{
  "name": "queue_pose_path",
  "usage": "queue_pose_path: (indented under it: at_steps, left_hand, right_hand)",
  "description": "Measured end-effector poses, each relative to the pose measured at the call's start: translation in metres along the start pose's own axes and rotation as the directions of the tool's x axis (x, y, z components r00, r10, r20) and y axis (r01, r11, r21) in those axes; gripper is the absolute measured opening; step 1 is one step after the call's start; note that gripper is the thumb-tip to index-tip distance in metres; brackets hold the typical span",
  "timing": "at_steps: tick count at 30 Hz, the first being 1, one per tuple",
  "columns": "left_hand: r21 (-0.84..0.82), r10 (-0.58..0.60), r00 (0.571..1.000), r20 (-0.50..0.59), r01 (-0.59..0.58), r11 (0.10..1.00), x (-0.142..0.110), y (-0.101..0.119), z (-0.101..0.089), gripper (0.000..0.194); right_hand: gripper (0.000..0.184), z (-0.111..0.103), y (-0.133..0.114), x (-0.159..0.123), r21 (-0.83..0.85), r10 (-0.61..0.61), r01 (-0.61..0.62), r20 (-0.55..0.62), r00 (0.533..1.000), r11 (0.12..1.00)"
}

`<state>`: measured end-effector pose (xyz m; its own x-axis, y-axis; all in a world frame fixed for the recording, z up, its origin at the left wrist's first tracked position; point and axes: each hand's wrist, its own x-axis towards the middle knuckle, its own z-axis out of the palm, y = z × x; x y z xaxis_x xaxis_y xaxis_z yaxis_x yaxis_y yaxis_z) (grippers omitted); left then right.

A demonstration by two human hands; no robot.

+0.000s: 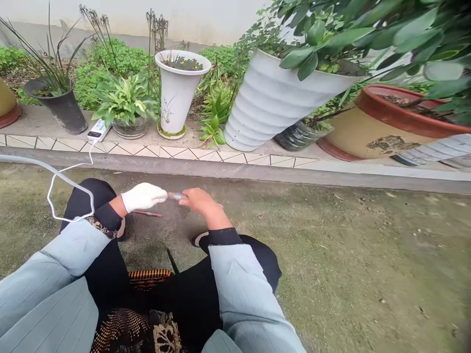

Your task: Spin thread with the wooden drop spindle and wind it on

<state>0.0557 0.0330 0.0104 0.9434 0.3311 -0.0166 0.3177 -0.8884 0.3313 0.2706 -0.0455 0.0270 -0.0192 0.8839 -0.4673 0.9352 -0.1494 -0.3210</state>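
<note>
My left hand [145, 197], in a white glove, is closed on one end of a short brownish rod with a greyish, metal-looking part [174, 196]. Bare-skinned, my right hand [200, 201] grips the other end, its fingers wrapped round that greyish part. The rod lies roughly level between the two hands, above the ground; its exact kind is too small and blurred to make out. Just below the glove, a thin reddish-brown stick with a greyish band [147, 213] lies on the ground.
A low tiled ledge [184, 153] carries a white planter [179, 93], a black pot [64, 110], a ribbed white planter [272, 98] and a tan pot [379, 125]. A white power bank [98, 130] trails a cable [69, 168] towards my left arm. Beneath me shows a woven seat [149, 275].
</note>
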Motion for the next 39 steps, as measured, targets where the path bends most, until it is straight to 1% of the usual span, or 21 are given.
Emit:
queue_pose_path:
  at_steps: [2, 4, 5, 6, 8, 10, 12, 14, 16, 18, 20, 22, 23, 24, 26, 27, 29, 31, 33, 36, 39]
  left_hand:
    - [-0.108, -0.009, 1.000, 0.026, 0.012, 0.994, -0.004, 0.002, -0.003, 0.030]
    - [-0.357, -0.008, 0.998, 0.058, 0.028, 0.933, -0.007, 0.004, -0.006, 0.030]
    - [-0.480, -0.011, 0.998, 0.062, 0.039, 0.876, -0.009, 0.004, -0.007, 0.031]
    - [-0.575, -0.020, 0.998, 0.059, 0.051, 0.816, -0.010, 0.005, -0.008, 0.034]
    - [-0.673, -0.061, 0.997, 0.056, 0.083, 0.735, -0.011, 0.004, -0.009, 0.039]
    - [-0.680, -0.074, 0.995, 0.065, 0.099, 0.727, -0.013, 0.003, -0.009, 0.039]
    - [-0.677, -0.032, 0.997, 0.071, 0.072, 0.733, -0.015, 0.002, -0.011, 0.035]
    - [-0.656, 0.023, 0.997, 0.070, 0.028, 0.754, -0.018, 0.002, -0.013, 0.032]
    - [-0.618, 0.015, 0.998, 0.065, 0.028, 0.785, -0.022, 0.001, -0.016, 0.031]
    - [-0.563, -0.046, 0.998, 0.052, 0.068, 0.824, -0.025, 0.001, -0.019, 0.031]
    - [-0.538, -0.099, 0.994, 0.041, 0.105, 0.837, -0.027, -0.001, -0.020, 0.028]
    - [-0.565, -0.114, 0.992, 0.049, 0.122, 0.816, -0.026, -0.001, -0.018, 0.027]
    - [-0.591, -0.114, 0.992, 0.050, 0.121, 0.797, -0.026, -0.002, -0.017, 0.027]
    - [-0.621, -0.118, 0.992, 0.040, 0.117, 0.775, -0.024, -0.002, -0.015, 0.028]
    - [-0.669, -0.132, 0.991, 0.018, 0.111, 0.735, -0.022, -0.001, -0.012, 0.032]
    - [-0.680, -0.141, 0.990, 0.016, 0.114, 0.724, -0.021, 0.000, -0.011, 0.033]
    - [-0.675, -0.144, 0.989, 0.045, 0.136, 0.725, -0.019, 0.002, -0.012, 0.034]
    - [-0.651, -0.101, 0.991, 0.088, 0.134, 0.747, -0.018, 0.004, -0.015, 0.033]
    - [-0.642, -0.013, 0.994, 0.113, 0.083, 0.762, -0.017, 0.008, -0.018, 0.032]
    - [-0.642, 0.118, 0.983, 0.142, 0.001, 0.766, -0.017, 0.013, -0.021, 0.032]
    - [-0.659, 0.139, 0.979, 0.151, -0.005, 0.752, -0.018, 0.016, -0.024, 0.030]
  right_hand:
    - [0.019, 0.001, -0.007, -0.008, 0.144, -0.198, 0.158, 0.336, 0.921, 0.977]
    - [0.022, -0.001, -0.012, -0.017, 0.450, -0.436, 0.234, 0.419, 0.797, 0.862]
    - [0.024, -0.004, -0.013, -0.021, 0.601, -0.511, 0.244, 0.323, 0.797, 0.761]
    - [0.026, -0.007, -0.012, -0.024, 0.723, -0.523, 0.263, 0.158, 0.837, 0.639]
    - [0.029, -0.011, -0.008, -0.022, 0.849, -0.329, 0.339, -0.211, 0.920, 0.406]
    - [0.033, -0.012, -0.001, -0.014, 0.869, -0.053, 0.391, -0.394, 0.917, 0.304]
    - [0.033, -0.008, 0.005, -0.002, 0.856, 0.101, 0.344, -0.410, 0.907, 0.386]
    - [0.030, -0.002, 0.008, 0.008, 0.762, 0.151, 0.233, -0.397, 0.905, 0.604]
    - [0.026, 0.004, 0.006, 0.013, 0.544, 0.115, 0.126, -0.386, 0.915, 0.830]
    - [0.021, 0.007, 0.001, 0.011, 0.308, -0.016, 0.100, -0.264, 0.965, 0.946]
    - [0.017, 0.007, -0.006, 0.005, 0.246, -0.198, 0.178, 0.059, 0.978, 0.953]
    - [0.019, 0.004, -0.013, -0.004, 0.396, -0.398, 0.247, 0.364, 0.842, 0.884]
    - [0.021, 0.001, -0.015, -0.009, 0.503, -0.483, 0.253, 0.403, 0.777, 0.826]
    - [0.024, -0.002, -0.016, -0.013, 0.605, -0.539, 0.250, 0.358, 0.763, 0.756]
    - [0.027, -0.010, -0.014, -0.017, 0.771, -0.507, 0.281, 0.063, 0.860, 0.572]
    - [0.028, -0.013, -0.012, -0.017, 0.828, -0.403, 0.318, -0.123, 0.907, 0.462]
    - [0.032, -0.017, -0.005, -0.014, 0.878, -0.120, 0.404, -0.386, 0.915, 0.257]
    - [0.036, -0.016, 0.002, -0.007, 0.883, 0.095, 0.440, -0.458, 0.884, 0.164]
    - [0.035, -0.010, 0.008, 0.003, 0.891, 0.191, 0.389, -0.434, 0.881, 0.233]
    - [0.028, 0.003, 0.014, 0.017, 0.853, 0.228, 0.235, -0.372, 0.900, 0.466]
    - [0.023, 0.010, 0.018, 0.024, 0.743, 0.222, 0.124, -0.349, 0.911, 0.658]
